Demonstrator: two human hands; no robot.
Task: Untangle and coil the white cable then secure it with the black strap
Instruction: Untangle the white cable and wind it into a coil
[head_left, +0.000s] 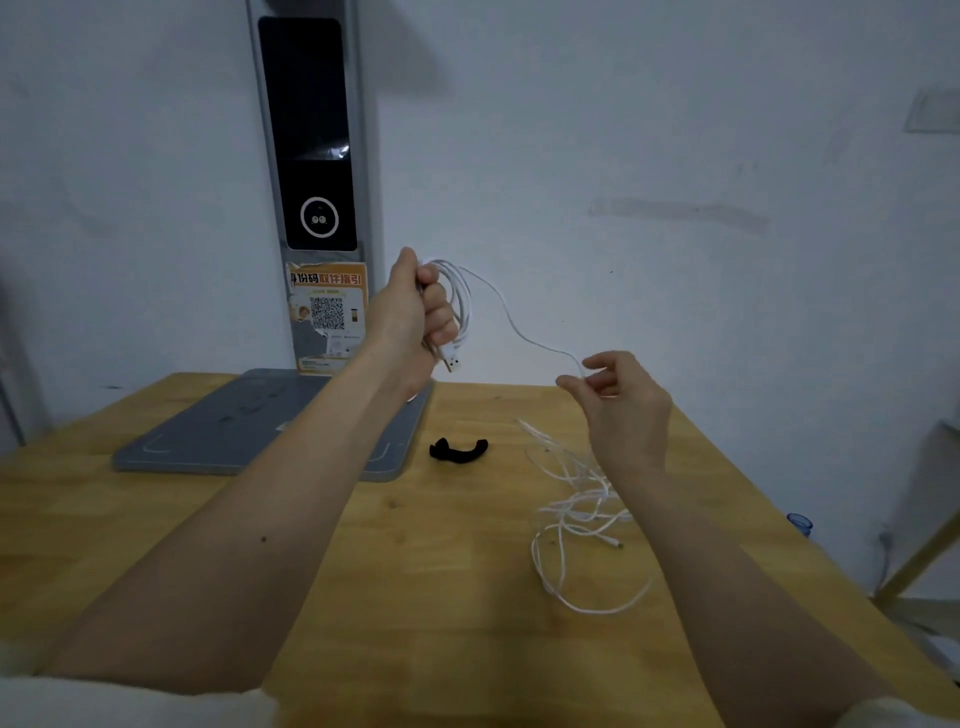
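Note:
My left hand (415, 312) is raised above the table and grips a few coiled loops of the white cable (576, 512), with a USB plug (453, 364) hanging below the fist. One strand arcs from that coil to my right hand (618, 400), which pinches it between thumb and fingers. The rest of the cable lies in a loose tangle on the wooden table (441, 571) under my right wrist. The black strap (458, 449) lies curled on the table between my two arms.
A grey flat base plate (218, 431) lies at the table's back left, with a tall grey post (311, 156) carrying a black screen and a QR sticker behind it. A white wall stands close behind. The table's right edge runs diagonally at the right.

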